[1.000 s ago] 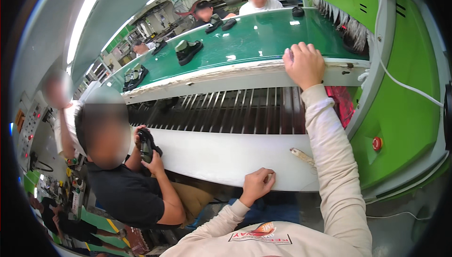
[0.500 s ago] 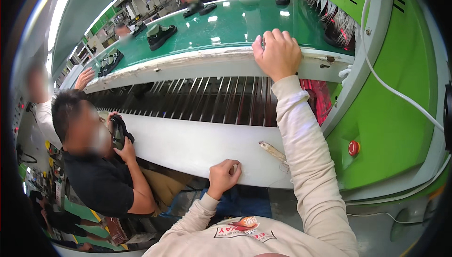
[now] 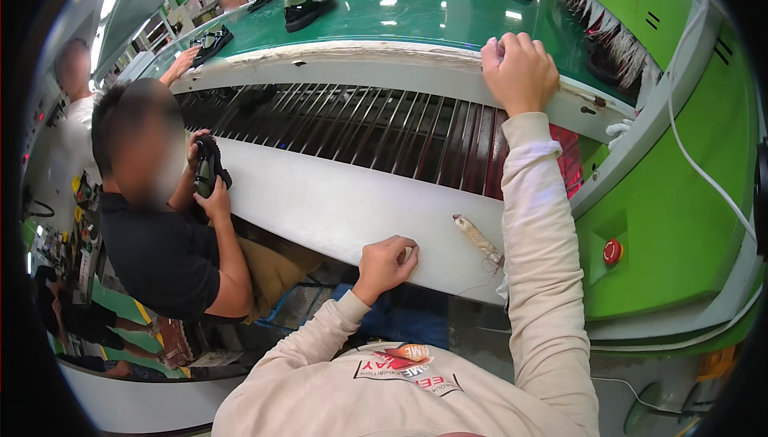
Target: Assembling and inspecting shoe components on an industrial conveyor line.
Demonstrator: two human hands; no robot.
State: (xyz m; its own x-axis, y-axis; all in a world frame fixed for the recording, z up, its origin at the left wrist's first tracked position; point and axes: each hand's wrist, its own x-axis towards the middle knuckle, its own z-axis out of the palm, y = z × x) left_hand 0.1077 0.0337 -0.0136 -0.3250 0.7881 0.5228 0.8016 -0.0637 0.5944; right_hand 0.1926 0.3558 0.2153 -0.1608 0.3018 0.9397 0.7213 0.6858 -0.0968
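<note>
My left hand (image 3: pixel 386 267) rests at the near edge of a white ledge (image 3: pixel 344 201), its fingers curled in and nothing showing in them. Farther off, my right hand (image 3: pixel 522 73) lies on the pale near rail of a green conveyor belt (image 3: pixel 432 25). Its fingers are curled too, and no object is visible in it. Between my left hand and right forearm, a beige, wrapped stick-like tool (image 3: pixel 478 241) with a dark tip lies on the ledge, a thin thread beside it. Several dark shoes stand on the belt, one of them a black and olive shoe (image 3: pixel 310 10).
A co-worker at the left holds a dark shoe (image 3: pixel 210 166) in both hands. Metal rollers (image 3: pixel 352 129) run between ledge and belt. A green machine (image 3: pixel 664 221) with hanging white bristles and a red button (image 3: pixel 613 251) stands at the right. Other people are beyond the belt.
The view has turned and tilted, so the belt and ledge sit differently in the picture. Both my hands keep about the same places and curled shape. The co-worker still holds the shoe.
</note>
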